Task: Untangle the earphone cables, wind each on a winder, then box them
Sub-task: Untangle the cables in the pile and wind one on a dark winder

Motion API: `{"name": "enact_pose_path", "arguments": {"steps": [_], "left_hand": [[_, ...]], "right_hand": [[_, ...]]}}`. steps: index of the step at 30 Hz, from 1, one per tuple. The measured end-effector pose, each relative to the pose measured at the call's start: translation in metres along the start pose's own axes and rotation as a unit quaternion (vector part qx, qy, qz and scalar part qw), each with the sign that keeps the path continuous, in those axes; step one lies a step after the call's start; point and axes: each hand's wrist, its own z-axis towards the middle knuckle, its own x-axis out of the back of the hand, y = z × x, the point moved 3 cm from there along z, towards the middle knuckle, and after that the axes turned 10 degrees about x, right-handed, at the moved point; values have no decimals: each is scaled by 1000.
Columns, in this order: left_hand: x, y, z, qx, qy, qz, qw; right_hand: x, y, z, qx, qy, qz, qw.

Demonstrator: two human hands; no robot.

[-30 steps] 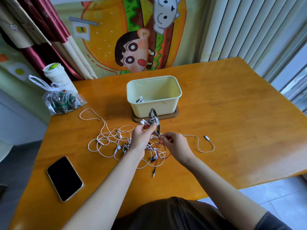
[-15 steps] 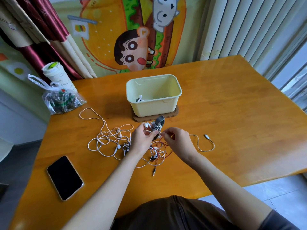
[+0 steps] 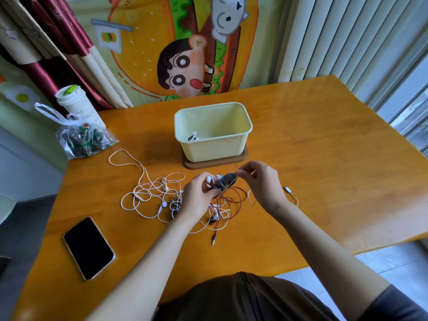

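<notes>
Dark grey rubber: one winder [image 3: 224, 181], gripped in my left hand [image 3: 198, 195], fingers curled round its near end. It lies tilted, far end toward 2 o'clock, so the free tip faces my other hand. White earbuds [image 3: 209, 179] sit against it at my left fingertips. I judge they are pinned there to anchor the start of the winding.

My right hand [image 3: 261, 181]: thumb and forefinger pinch a thin cable at the winder's far tip, the other fingers loosely curled. I take it for the red cable [image 3: 234, 200], whose slack loops lie below the winder at 6 o'clock. Which strand exactly, I cannot tell.

Tangle of white cables [image 3: 150, 193]: on the table [image 3: 324, 158], at 9 o'clock from my left hand, not yet sorted. A jack [image 3: 213, 239] trails out at 6 o'clock.

Pale yellow box [image 3: 213, 144]: open, at 12 o'clock from my hands, on a brown mat [image 3: 215, 162]. One wound earphone [image 3: 193, 136] is already inside, by its left wall. I keep the box near, probably so finished sets drop straight in.

Also listed: phone [image 3: 89, 247] at 8 o'clock; bag [image 3: 81, 140] and cup [image 3: 74, 103] at 10 o'clock, well apart from the work.

Change against a second ago: the winder stood upright then and now lies over. My right hand has gone from the tangle up to the winder's tip.
</notes>
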Motion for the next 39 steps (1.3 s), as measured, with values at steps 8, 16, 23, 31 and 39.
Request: {"name": "enact_pose_path", "arguments": {"steps": [8,16,23,31,39], "left_hand": [[-4,-2,-3,46,-107,-143,983],[-2,-2,-6,81,-140,-229,960],[-4,6,-9,47,-159,-233,958],[-5,15,-12,38,-202,-300,932],[-3,8,-11,73,-195,-327,922]], "right_hand": [[12,-4,16,-3,30,55,998],[12,-9,18,9,58,85,995],[9,3,18,-14,65,96,993],[-1,-1,11,6,-137,153,979],[-3,2,10,-1,-149,160,976]]}}
